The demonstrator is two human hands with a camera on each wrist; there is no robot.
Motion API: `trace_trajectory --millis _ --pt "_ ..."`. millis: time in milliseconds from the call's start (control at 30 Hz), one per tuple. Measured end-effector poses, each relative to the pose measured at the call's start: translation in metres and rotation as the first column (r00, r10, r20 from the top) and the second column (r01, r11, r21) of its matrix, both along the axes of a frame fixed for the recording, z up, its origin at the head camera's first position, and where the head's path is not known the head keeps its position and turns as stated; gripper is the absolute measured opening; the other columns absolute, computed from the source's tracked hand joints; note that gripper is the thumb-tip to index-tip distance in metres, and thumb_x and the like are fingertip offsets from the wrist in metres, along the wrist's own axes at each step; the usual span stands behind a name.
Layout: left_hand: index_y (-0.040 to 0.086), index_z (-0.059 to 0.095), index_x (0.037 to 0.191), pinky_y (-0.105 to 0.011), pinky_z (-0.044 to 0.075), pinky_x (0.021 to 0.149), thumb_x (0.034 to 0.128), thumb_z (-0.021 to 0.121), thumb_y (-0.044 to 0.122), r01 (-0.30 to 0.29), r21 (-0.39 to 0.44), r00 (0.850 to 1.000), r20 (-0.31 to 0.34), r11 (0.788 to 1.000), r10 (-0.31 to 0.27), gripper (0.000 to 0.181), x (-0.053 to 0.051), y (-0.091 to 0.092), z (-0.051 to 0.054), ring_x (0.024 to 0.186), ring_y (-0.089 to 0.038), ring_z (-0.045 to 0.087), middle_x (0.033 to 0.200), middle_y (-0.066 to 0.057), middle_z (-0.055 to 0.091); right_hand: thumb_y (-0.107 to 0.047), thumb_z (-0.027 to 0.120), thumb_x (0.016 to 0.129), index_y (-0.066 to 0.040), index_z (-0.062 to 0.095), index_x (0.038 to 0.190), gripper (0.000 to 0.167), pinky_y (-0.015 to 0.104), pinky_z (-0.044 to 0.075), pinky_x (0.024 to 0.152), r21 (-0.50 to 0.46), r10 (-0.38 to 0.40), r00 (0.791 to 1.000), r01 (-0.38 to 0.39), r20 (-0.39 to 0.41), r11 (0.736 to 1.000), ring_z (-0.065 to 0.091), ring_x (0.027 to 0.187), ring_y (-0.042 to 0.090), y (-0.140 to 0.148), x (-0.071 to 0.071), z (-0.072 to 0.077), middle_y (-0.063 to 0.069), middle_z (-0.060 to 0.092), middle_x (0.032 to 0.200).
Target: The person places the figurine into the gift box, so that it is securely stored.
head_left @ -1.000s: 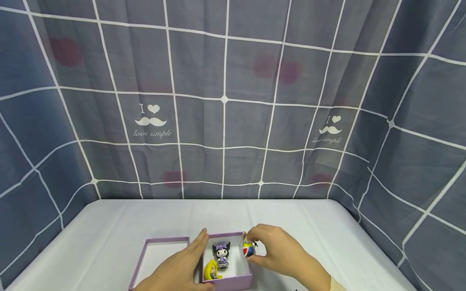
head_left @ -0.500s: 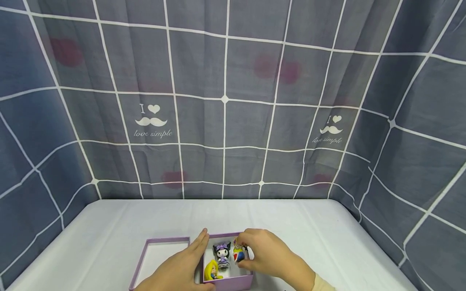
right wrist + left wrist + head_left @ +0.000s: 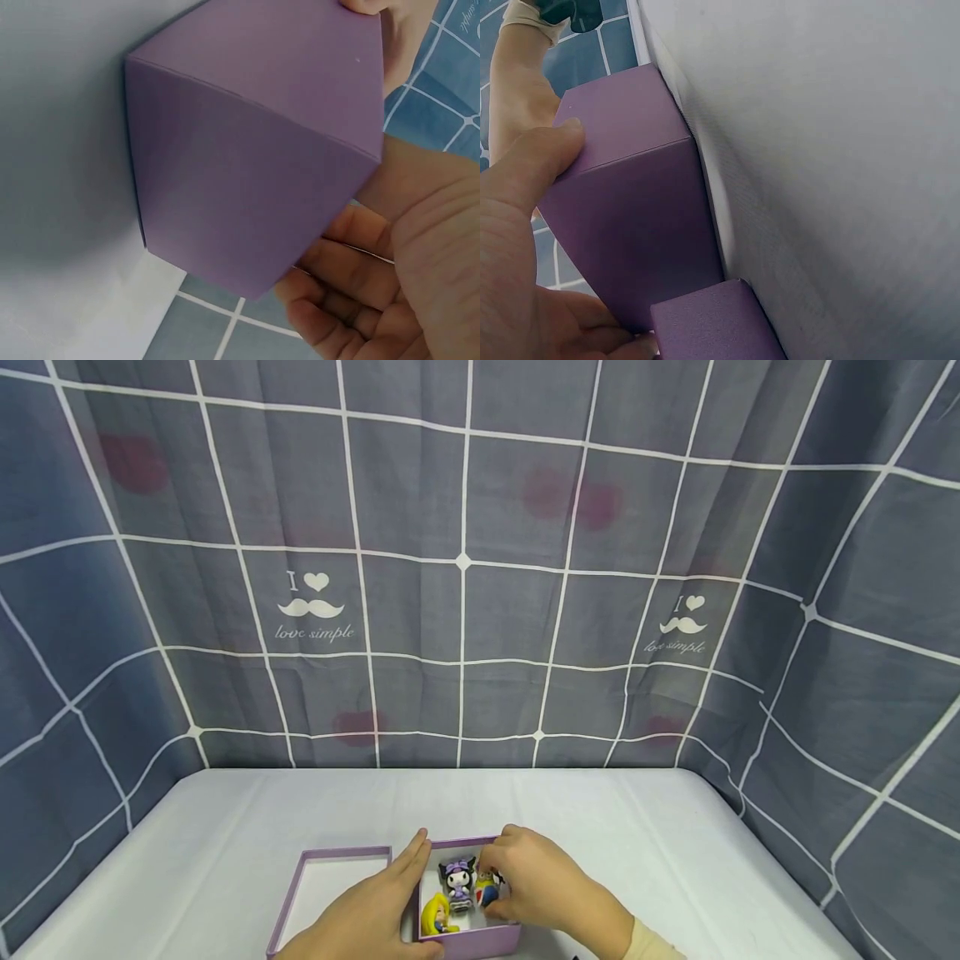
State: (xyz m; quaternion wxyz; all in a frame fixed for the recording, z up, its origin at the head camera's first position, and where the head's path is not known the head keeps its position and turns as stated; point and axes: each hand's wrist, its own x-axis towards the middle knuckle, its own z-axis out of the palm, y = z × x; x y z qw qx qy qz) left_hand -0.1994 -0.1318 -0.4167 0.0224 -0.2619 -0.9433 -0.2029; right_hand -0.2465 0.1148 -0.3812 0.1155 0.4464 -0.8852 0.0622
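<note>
The right hand [image 3: 542,878] pinches a minion figurine [image 3: 486,894] inside the purple box [image 3: 477,942]. The left hand [image 3: 372,912] grips the box.

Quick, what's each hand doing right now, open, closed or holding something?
Left hand: holding the box at its left side, thumb on the near wall.
Right hand: closed, pinching the red-and-blue figurine.
</note>
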Motion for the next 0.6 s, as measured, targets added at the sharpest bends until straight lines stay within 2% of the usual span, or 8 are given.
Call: trace_trajectory --millis 200,333,600 --pt "-0.006 0.030 0.149 -0.046 0.049 0.094 0.0714 0.064 0.077 0.000 -0.008 1.000 0.009 1.000 0.000 0.119 -0.0007 -0.0002 0.0007 0.128 -0.036 0.048 0.157 -0.020 0.024 -0.040 0.093 0.059 -0.025 0.071 0.083 0.035 0.017 0.040 0.067 0.031 0.018 1.000 -0.018 -0.019 0.999 0.041 0.071 0.000 -0.0034 -0.0021 -0.0049 -0.024 0.062 0.079" --pt "-0.005 0.030 0.150 -0.046 0.049 0.094 0.0717 0.063 0.078 0.001 -0.010 1.000 0.010 1.000 -0.001 0.118 -0.0010 0.0006 0.0002 0.129 -0.035 0.048 0.158 -0.020 0.023 -0.041 0.093 0.057 -0.027 0.072 0.083 0.036 0.018 0.038 0.068 0.044 0.011 1.000 -0.012 0.012 0.999 0.040 0.072 -0.001 -0.0049 -0.0026 -0.0054 -0.026 0.062 0.078" --pt "-0.007 0.030 0.149 -0.044 0.049 0.094 0.0737 0.064 0.075 0.014 -0.011 1.000 -0.026 1.000 -0.014 0.116 -0.0005 -0.0001 -0.0013 0.129 -0.034 0.047 0.157 -0.021 0.024 -0.040 0.094 0.056 -0.029 0.072 0.077 0.033 0.020 0.033 0.064 0.095 -0.019 0.998 0.013 0.059 0.995 0.039 0.070 0.001 -0.0098 -0.0032 -0.0046 -0.027 0.056 0.067"
